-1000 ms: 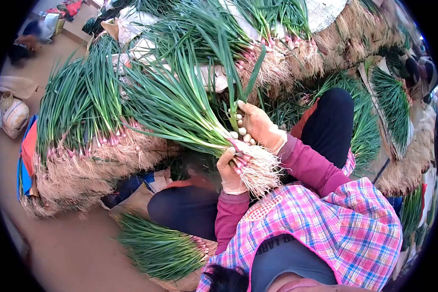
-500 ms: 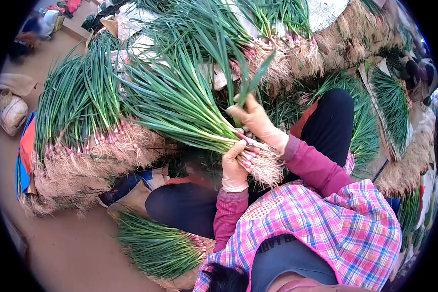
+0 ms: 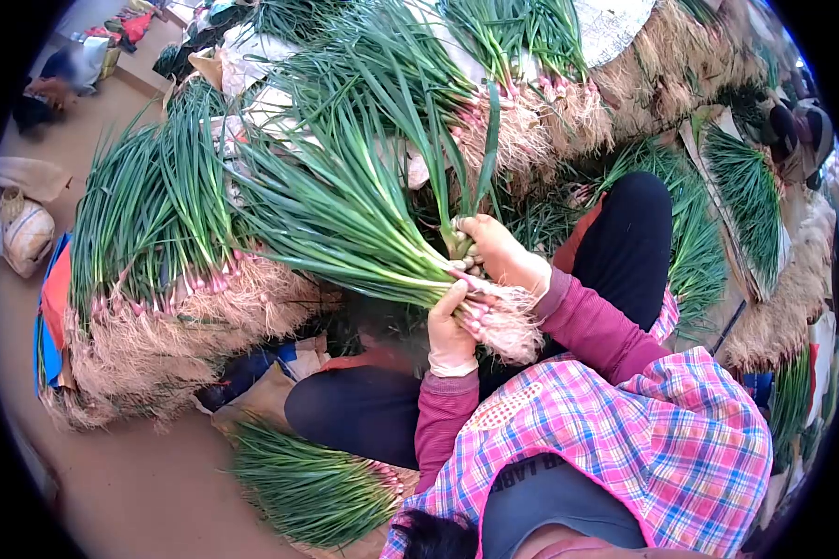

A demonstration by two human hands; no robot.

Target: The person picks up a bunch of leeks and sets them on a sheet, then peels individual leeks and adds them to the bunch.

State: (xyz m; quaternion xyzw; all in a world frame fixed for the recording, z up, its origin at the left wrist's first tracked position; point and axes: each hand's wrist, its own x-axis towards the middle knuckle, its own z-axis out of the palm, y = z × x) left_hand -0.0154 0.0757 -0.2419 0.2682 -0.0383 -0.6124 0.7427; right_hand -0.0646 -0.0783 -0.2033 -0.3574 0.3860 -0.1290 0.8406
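Note:
My left hand, in a pale thin glove, is closed around the lower stems of a large bunch of spring onions. Its purple-pink bulbs and pale roots point right, the long green leaves up and left. My right hand, also gloved, is closed just above the bulbs. Its fingertips pinch a long green leafy stalk near its base, beside the bunch. Under those fingers sit pale green, knobbly pieces that I cannot make out clearly.
Heaped spring onions lie at left, with more piles across the back. Another bundle rests on the floor by my knee. More onions stand at right. A tied sack is at far left.
My right hand has come down from the upper part of the stalk to its base, close to the bulbs. The leaf it held now stands more upright. My left hand keeps its grip.

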